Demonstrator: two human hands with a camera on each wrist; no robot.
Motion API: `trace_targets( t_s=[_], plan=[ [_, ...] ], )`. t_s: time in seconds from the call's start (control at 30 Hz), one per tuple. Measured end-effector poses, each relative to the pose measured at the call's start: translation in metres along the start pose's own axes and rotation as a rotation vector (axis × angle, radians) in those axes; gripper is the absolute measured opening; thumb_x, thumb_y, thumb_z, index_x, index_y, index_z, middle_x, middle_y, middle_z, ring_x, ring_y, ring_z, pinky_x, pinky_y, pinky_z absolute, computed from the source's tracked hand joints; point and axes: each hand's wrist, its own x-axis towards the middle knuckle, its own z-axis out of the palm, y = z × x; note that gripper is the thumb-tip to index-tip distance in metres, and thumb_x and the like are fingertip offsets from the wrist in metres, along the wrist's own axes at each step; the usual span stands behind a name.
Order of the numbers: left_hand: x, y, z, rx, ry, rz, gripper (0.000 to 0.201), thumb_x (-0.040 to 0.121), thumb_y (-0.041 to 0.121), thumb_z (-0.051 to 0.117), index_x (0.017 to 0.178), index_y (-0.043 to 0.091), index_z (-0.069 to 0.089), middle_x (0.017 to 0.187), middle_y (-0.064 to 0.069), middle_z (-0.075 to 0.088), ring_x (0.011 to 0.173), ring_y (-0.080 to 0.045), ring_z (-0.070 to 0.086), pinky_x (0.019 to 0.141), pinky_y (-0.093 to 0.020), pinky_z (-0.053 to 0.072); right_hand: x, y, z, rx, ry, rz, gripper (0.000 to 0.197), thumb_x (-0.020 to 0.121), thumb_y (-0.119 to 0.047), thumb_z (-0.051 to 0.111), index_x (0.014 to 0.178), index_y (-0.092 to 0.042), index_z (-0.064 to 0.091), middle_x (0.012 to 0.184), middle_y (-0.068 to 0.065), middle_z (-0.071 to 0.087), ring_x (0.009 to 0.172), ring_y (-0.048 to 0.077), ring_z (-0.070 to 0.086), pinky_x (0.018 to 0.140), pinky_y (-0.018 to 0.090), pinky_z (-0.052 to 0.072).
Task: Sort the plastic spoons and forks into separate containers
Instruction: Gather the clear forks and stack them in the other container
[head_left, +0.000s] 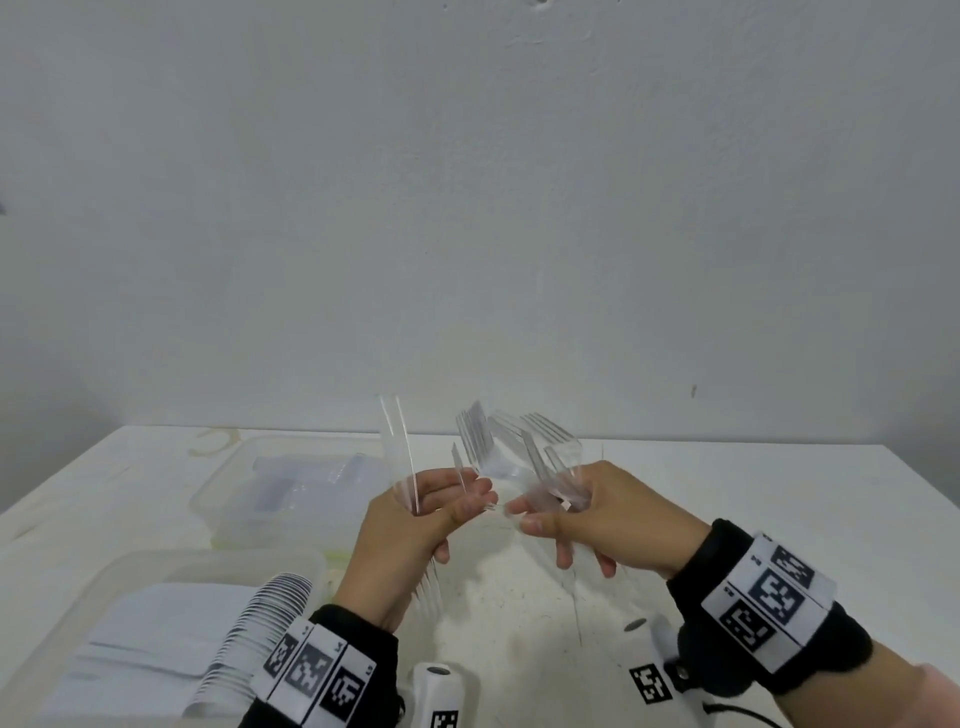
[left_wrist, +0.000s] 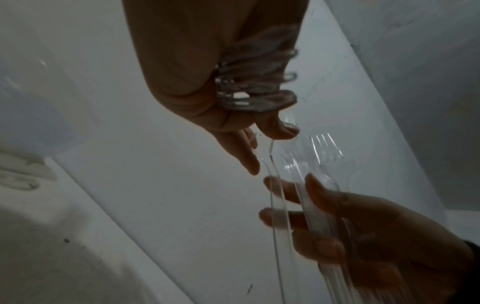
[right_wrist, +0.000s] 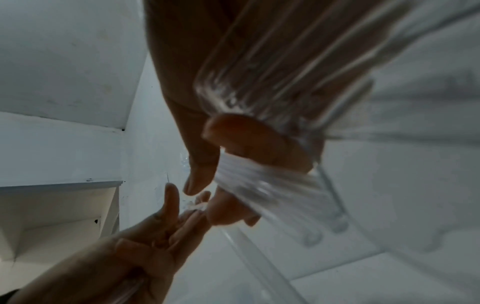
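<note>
Both hands are raised over the white table (head_left: 727, 493). My left hand (head_left: 467, 506) grips a few clear plastic forks (head_left: 399, 447), handles up and tines hanging below the palm. My right hand (head_left: 530, 514) grips a fanned bundle of clear forks (head_left: 519, 441), tines up. The fingertips of the two hands nearly meet. In the left wrist view my left hand (left_wrist: 285, 197) curls round clear handles (left_wrist: 314, 216), and the right hand (left_wrist: 275, 142) pinches a handle just above. In the right wrist view the bundle (right_wrist: 272, 72) fills the right hand's palm, with the left hand (right_wrist: 182, 209) below it.
Two translucent plastic containers stand at the left. The far container (head_left: 218, 473) holds clear cutlery. The near container (head_left: 104, 577) holds a long nested row of plastic utensils (head_left: 260, 629). A white device (head_left: 439, 691) with a marker lies at the front edge. The wall rises behind the table.
</note>
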Motion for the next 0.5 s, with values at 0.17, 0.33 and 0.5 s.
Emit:
trace_targets(
  t_s=[0.17,0.33,0.5],
  plan=[
    [0.002,-0.005,0.0,-0.007,0.018,-0.006,0.049,0.056,0.022,0.08,0.1,0.005,0.067,0.09,-0.012,0.076,0.074,-0.025,0.058,0.038,-0.014,0.033,-0.002,0.009,0.003,-0.015,-0.074,0.053,0.013,0.088,-0.024,0.069,0.1,-0.019,0.071,0.095,-0.007,0.074,0.063,0.011,0.065,0.039,0.02,0.041],
    [-0.001,-0.006,0.0,0.035,-0.034,-0.017,0.045,0.062,0.023,0.078,0.103,0.007,0.07,0.093,-0.008,0.076,0.072,-0.025,0.061,0.039,-0.013,0.032,-0.003,0.014,0.005,0.055,-0.175,0.067,0.016,0.09,-0.022,0.065,0.1,-0.011,0.071,0.091,0.003,0.075,0.061,0.012,0.059,0.039,0.02,0.038],
    [-0.006,-0.003,0.002,0.064,-0.106,-0.019,0.04,0.067,0.02,0.074,0.103,0.003,0.072,0.096,-0.006,0.076,0.05,-0.008,0.054,0.039,-0.012,0.031,-0.005,0.017,0.006,0.088,-0.23,0.074,0.014,0.092,-0.022,0.064,0.098,-0.012,0.07,0.094,0.006,0.075,0.067,0.011,0.058,0.041,0.02,0.039]
  ],
)
